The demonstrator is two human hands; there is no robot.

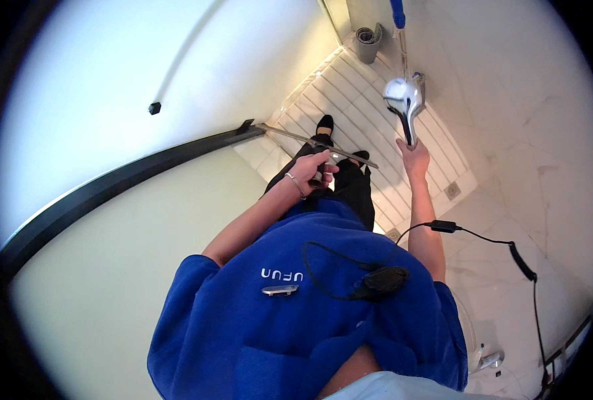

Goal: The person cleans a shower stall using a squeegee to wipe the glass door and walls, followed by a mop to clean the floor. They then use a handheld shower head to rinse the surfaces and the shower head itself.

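Observation:
My left hand [308, 170] is closed around the dark handle of a squeegee [356, 157]. Its long thin blade lies slantwise in front of my legs, one end close to the black rail at the left. Off to the right, my right hand [414, 159] grips the neck of a chrome shower head [398, 97]. The shower head's rounded end points away from me, above the striped floor. No water can be made out coming from it.
A glass panel [123, 253] with a black rail [136, 163] borders the left. A rolled grey mat [368, 45] stands in the far corner. Drains [452, 191] are set in the tiled floor [350, 87]. A black cable [490, 239] runs from my chest to the lower right.

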